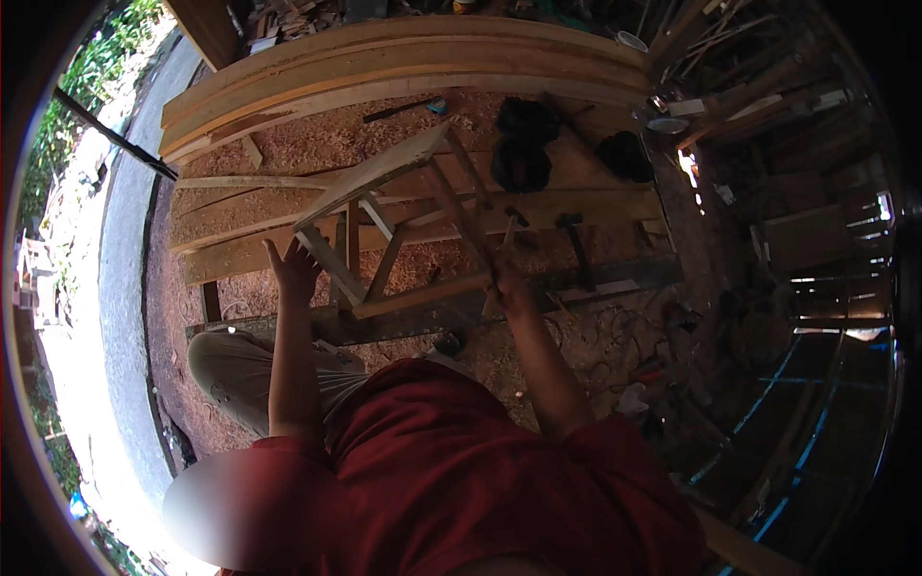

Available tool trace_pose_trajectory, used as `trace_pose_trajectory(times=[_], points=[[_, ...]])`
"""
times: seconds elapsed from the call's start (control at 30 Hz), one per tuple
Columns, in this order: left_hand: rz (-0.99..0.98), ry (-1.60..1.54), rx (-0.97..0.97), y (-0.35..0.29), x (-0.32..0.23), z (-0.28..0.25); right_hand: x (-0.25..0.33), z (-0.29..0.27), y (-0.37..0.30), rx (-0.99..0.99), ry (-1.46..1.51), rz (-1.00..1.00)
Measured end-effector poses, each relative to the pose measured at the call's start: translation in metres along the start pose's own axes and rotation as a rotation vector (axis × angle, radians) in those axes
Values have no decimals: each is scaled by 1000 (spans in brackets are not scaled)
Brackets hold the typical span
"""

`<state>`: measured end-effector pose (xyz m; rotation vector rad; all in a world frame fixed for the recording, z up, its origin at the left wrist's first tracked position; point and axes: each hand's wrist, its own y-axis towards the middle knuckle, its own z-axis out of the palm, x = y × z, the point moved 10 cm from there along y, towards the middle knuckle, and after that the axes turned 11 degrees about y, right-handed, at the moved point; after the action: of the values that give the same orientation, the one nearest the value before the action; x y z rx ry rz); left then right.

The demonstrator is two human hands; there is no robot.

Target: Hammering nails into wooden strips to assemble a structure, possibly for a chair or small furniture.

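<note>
A small wooden stool (379, 173) lies tipped on its side over the workbench, its legs and crosspieces facing toward me. My left hand (296, 271) is open, fingers spread, at the stool's left end beside the edge of the top; whether the fingertips touch the wood is hard to see. At the other side, my right hand (515, 290) is closed round the lower end of a stool leg (459, 213). A hammer (516, 223) with a pale handle lies just beyond that hand, and a second, dark hammer (576, 248) rests to its right.
Long planks (403, 69) are stacked along the bench's far side. Wood shavings (288, 139) cover much of the bench. Black plastic bags (528, 120) and a dark tool with a blue end (413, 109) lie beyond the stool. Scrap timber (740, 120) is piled at the right.
</note>
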<state>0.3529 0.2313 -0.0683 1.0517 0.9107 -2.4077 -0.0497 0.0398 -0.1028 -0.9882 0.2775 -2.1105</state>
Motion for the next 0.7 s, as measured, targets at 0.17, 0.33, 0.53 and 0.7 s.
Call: trace_pose_trajectory(times=[0.17,0.33,0.53,0.7], points=[[-88,-109,-85,-6,40,-31,39,-12,-14,-220,-419,-50],[-213,-293,-22,-13,98,-8,76,-5,-38,-232,-500,-172],[-206,-321,41,-11,152,-17,96,33,-45,-172,-625,-204],[-350,-264,13,-22,199,-28,97,42,-40,-169,-719,-218]])
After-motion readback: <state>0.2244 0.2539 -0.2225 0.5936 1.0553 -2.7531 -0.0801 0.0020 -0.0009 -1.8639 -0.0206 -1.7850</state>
